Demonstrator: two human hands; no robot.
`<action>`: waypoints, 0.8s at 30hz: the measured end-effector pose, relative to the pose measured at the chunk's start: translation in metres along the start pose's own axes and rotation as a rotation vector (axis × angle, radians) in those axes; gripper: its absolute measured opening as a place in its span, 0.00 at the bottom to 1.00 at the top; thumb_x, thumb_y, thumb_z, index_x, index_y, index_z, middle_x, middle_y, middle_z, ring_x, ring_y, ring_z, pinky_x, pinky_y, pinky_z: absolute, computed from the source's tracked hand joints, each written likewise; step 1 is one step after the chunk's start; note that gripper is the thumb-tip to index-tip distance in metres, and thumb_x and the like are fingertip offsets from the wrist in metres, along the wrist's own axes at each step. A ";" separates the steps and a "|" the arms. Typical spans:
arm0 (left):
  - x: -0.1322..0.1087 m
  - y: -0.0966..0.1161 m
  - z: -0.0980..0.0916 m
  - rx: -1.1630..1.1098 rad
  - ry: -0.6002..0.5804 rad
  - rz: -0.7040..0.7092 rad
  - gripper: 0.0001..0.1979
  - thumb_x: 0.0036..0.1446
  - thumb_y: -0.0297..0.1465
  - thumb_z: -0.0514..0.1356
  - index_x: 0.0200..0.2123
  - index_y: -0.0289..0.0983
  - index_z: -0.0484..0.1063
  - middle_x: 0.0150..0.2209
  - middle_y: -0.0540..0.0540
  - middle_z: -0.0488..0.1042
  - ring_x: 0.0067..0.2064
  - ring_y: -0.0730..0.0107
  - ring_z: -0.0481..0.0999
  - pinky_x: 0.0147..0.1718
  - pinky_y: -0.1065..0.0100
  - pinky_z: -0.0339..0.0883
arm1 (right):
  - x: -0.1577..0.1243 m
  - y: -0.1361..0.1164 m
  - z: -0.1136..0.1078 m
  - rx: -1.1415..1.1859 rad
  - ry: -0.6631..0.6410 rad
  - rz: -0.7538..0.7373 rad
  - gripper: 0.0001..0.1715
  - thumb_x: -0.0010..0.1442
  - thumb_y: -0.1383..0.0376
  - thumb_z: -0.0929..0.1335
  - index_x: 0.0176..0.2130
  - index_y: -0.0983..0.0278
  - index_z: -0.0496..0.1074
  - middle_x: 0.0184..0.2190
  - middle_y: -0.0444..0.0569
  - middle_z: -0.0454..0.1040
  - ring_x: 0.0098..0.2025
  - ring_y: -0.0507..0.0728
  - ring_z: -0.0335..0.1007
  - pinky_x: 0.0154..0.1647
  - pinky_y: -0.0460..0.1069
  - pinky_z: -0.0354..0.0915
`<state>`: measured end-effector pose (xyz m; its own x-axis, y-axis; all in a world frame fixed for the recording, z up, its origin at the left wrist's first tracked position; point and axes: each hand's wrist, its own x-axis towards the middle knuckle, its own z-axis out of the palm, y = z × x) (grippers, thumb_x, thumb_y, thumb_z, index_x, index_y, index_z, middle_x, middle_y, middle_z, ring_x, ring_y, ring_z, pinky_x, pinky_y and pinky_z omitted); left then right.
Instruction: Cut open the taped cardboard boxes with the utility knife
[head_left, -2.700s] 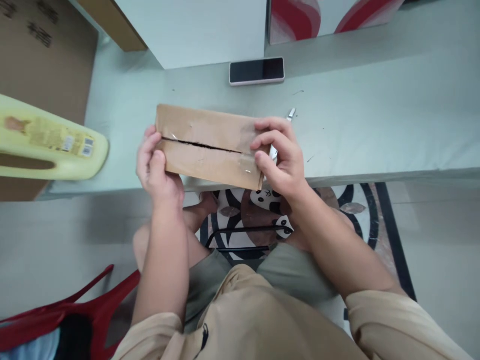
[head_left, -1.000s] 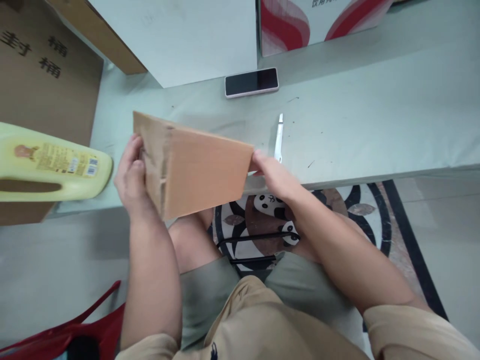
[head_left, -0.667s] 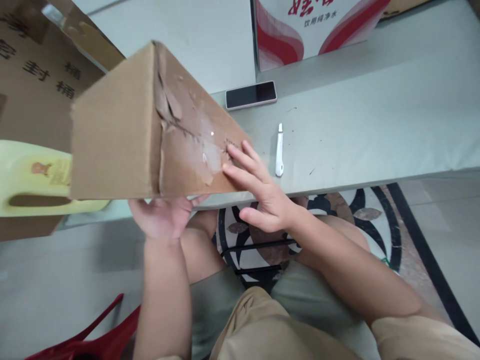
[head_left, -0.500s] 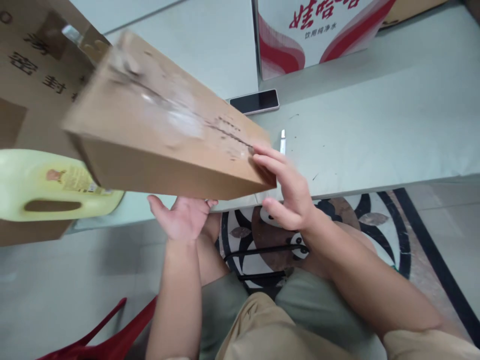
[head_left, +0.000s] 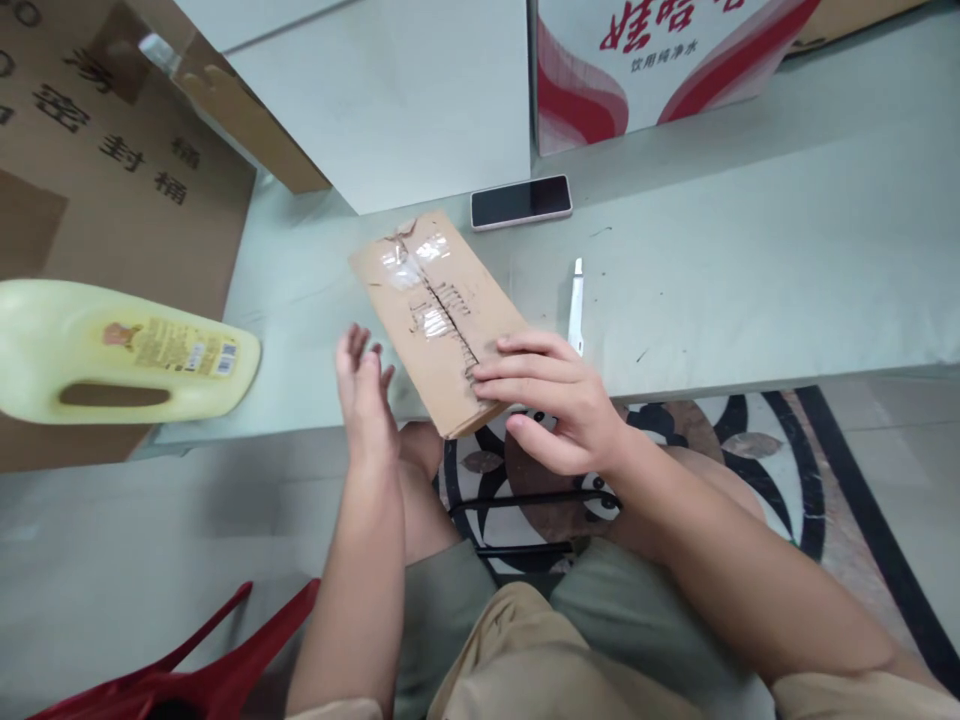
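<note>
A brown cardboard box [head_left: 442,310] with clear tape and dark marks along its seam rests at the table's front edge, one corner jutting over it. My right hand [head_left: 559,405] lies on its near right end, fingers stretched over the top and thumb apart. Left of the box, my left hand [head_left: 366,400] is raised with fingers apart, and a gap shows between it and the cardboard. A white craft knife [head_left: 576,308] lies just beyond my right hand. Past the box is a phone [head_left: 521,203] with a dark screen.
A yellow jug [head_left: 187,370] lies at the left by a large printed carton [head_left: 195,210]. Along the back stand a white box [head_left: 420,110] and a red-and-white carton [head_left: 645,80]. Red straps or chair parts [head_left: 225,650] show at lower left, above the tiled floor [head_left: 247,500].
The cardboard box has come down from a raised, tilted position onto the table. My left hand has moved from under it to its left side; my right hand stays on its end.
</note>
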<state>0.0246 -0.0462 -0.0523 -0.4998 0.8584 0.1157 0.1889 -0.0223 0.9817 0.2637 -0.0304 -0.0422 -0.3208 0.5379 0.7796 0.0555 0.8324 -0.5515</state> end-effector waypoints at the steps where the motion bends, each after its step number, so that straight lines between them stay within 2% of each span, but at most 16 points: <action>1: 0.007 0.004 0.000 0.001 0.040 0.133 0.35 0.54 0.55 0.66 0.62 0.50 0.67 0.73 0.46 0.62 0.73 0.51 0.63 0.70 0.51 0.61 | -0.001 0.000 0.001 0.012 -0.025 -0.004 0.18 0.65 0.63 0.67 0.52 0.57 0.79 0.50 0.49 0.84 0.58 0.63 0.77 0.59 0.62 0.75; 3: 0.022 0.011 0.003 0.045 0.008 0.338 0.38 0.50 0.60 0.65 0.60 0.51 0.69 0.73 0.48 0.61 0.76 0.55 0.57 0.75 0.56 0.50 | -0.002 -0.001 0.003 0.031 -0.063 -0.009 0.20 0.65 0.62 0.67 0.54 0.58 0.78 0.51 0.50 0.84 0.59 0.63 0.77 0.60 0.62 0.74; 5: 0.034 0.013 0.009 0.056 -0.105 0.369 0.35 0.54 0.59 0.63 0.61 0.52 0.69 0.73 0.48 0.61 0.78 0.57 0.53 0.76 0.57 0.48 | -0.002 -0.001 0.004 0.011 -0.068 0.005 0.20 0.65 0.62 0.67 0.55 0.58 0.77 0.51 0.51 0.84 0.60 0.63 0.77 0.59 0.62 0.73; 7: 0.042 0.008 0.013 0.066 -0.211 0.355 0.35 0.52 0.57 0.66 0.59 0.49 0.71 0.72 0.45 0.63 0.78 0.54 0.50 0.76 0.53 0.45 | -0.003 -0.001 0.004 -0.053 -0.063 0.024 0.16 0.65 0.63 0.67 0.52 0.58 0.77 0.49 0.50 0.84 0.58 0.63 0.78 0.58 0.61 0.70; 10: 0.047 -0.004 0.013 0.017 -0.204 0.381 0.29 0.55 0.54 0.65 0.56 0.47 0.73 0.69 0.45 0.66 0.77 0.52 0.54 0.75 0.50 0.46 | -0.003 -0.003 0.003 -0.166 -0.077 0.023 0.13 0.65 0.65 0.67 0.48 0.57 0.77 0.47 0.46 0.85 0.56 0.62 0.79 0.57 0.59 0.64; 14: 0.047 -0.015 0.014 0.012 -0.166 0.461 0.27 0.56 0.56 0.63 0.52 0.47 0.76 0.62 0.46 0.71 0.74 0.51 0.59 0.77 0.51 0.38 | -0.004 -0.010 0.000 -0.263 -0.115 0.044 0.14 0.65 0.67 0.66 0.49 0.57 0.77 0.49 0.45 0.85 0.58 0.61 0.78 0.58 0.58 0.61; 17: 0.044 -0.015 0.016 0.030 -0.153 0.470 0.23 0.59 0.55 0.61 0.50 0.48 0.76 0.61 0.47 0.71 0.72 0.52 0.61 0.78 0.51 0.34 | -0.006 -0.012 -0.004 -0.283 -0.097 0.045 0.15 0.65 0.67 0.65 0.48 0.57 0.77 0.49 0.45 0.85 0.59 0.62 0.78 0.59 0.59 0.63; 19: 0.043 -0.014 0.018 0.045 -0.144 0.455 0.21 0.60 0.53 0.60 0.48 0.49 0.77 0.62 0.47 0.70 0.74 0.51 0.58 0.78 0.48 0.36 | -0.009 -0.006 -0.011 -0.259 -0.017 0.059 0.14 0.66 0.64 0.64 0.47 0.58 0.77 0.46 0.48 0.84 0.55 0.62 0.79 0.55 0.59 0.68; 20: 0.042 -0.013 0.018 0.049 -0.140 0.444 0.20 0.60 0.53 0.60 0.47 0.48 0.77 0.62 0.46 0.69 0.75 0.50 0.55 0.78 0.46 0.37 | -0.010 -0.001 -0.015 -0.274 0.042 0.108 0.14 0.66 0.63 0.63 0.46 0.59 0.77 0.44 0.50 0.84 0.52 0.62 0.79 0.52 0.59 0.70; 22: 0.041 -0.013 0.019 0.043 -0.135 0.430 0.20 0.59 0.53 0.61 0.46 0.47 0.77 0.62 0.45 0.69 0.76 0.47 0.52 0.77 0.44 0.38 | -0.013 0.012 -0.026 -0.384 0.141 0.308 0.16 0.66 0.63 0.62 0.45 0.59 0.77 0.39 0.52 0.82 0.45 0.62 0.79 0.46 0.58 0.72; 24: 0.039 -0.012 0.022 0.013 -0.130 0.426 0.20 0.58 0.53 0.61 0.45 0.46 0.77 0.62 0.45 0.68 0.76 0.46 0.52 0.77 0.44 0.40 | -0.015 0.025 -0.035 -0.526 0.110 0.589 0.18 0.65 0.62 0.62 0.49 0.60 0.77 0.39 0.53 0.80 0.41 0.61 0.76 0.43 0.57 0.71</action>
<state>0.0211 -0.0014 -0.0627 -0.2646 0.8313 0.4888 0.3659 -0.3825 0.8484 0.3033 -0.0129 -0.0575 -0.0060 0.8963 0.4434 0.6350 0.3460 -0.6907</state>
